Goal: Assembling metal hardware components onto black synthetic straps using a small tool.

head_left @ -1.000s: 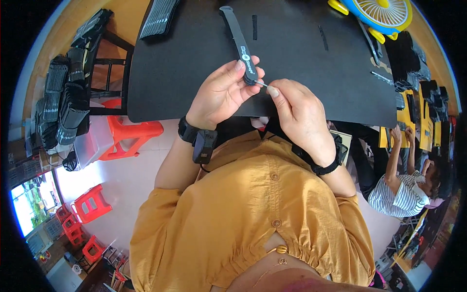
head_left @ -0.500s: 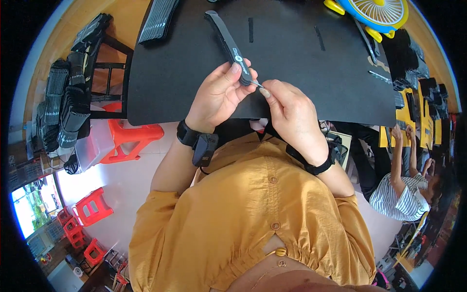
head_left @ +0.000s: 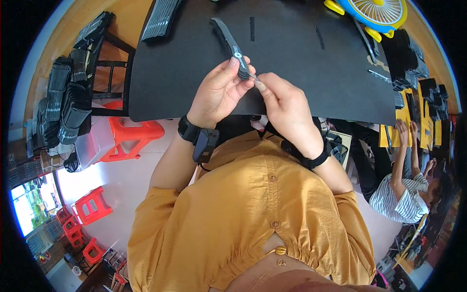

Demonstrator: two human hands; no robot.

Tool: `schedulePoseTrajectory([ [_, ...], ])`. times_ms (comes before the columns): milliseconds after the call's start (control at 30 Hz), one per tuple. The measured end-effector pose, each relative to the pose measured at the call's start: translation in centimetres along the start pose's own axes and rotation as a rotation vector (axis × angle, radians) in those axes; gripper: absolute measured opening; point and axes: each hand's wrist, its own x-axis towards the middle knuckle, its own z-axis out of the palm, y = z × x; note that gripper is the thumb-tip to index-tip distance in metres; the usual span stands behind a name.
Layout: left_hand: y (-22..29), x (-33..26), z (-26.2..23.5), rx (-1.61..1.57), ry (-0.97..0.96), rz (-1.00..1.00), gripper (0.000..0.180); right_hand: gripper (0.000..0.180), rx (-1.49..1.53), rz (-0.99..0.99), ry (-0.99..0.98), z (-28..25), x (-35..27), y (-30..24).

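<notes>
My left hand (head_left: 221,90) grips the near end of a long, thin, dark grey strap-like piece (head_left: 229,44) that reaches away over the black table mat (head_left: 292,63). My right hand (head_left: 284,104) pinches a small thin metal pin or tool (head_left: 253,77) against that same end, thumb and forefinger pressed together at the tip. Both hands meet above the mat's near edge. A black band sits on each wrist, with a small black device hanging from the left one.
A stack of similar dark strips (head_left: 160,19) lies at the mat's far left. More bundles hang on a rack (head_left: 68,102) to the left. A blue and yellow fan (head_left: 377,12) stands far right. Red stools (head_left: 131,138) stand on the floor. Another person in a striped top (head_left: 399,199) sits to the right.
The dark strap has swung a little to the left and tilted, while both hands stay joined at its near end.
</notes>
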Motion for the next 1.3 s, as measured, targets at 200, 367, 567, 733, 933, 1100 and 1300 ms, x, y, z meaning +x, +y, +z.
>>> schedulePoseTrajectory([
  [200,0.0,-0.1,0.0,0.015,0.001,0.010,0.032,0.007,-0.047,-0.007,-0.019,-0.5,0.3,-0.4],
  [367,0.1,0.0,-0.1,0.015,0.015,0.007,0.032,0.009,-0.071,-0.030,-0.003,-0.3,0.5,0.0],
  [567,0.1,-0.1,-0.2,0.031,0.003,-0.003,0.031,0.019,0.130,0.063,-0.013,0.0,0.4,0.2],
  [733,0.2,-0.5,0.5,0.046,0.021,-0.046,0.027,0.036,0.222,-0.055,-0.049,0.2,0.3,1.1],
  [933,0.3,-1.3,3.0,0.949,0.350,0.139,0.037,0.034,0.404,0.100,-0.047,-0.2,0.1,0.7],
  [1100,0.0,-1.9,4.0,1.451,0.348,0.399,0.036,0.029,0.219,-0.159,0.107,0.3,0.2,1.4],
  [1300,-0.4,-2.0,3.4,1.362,0.280,0.472,0.030,0.028,0.294,-0.183,0.086,0.1,0.7,1.1],
])
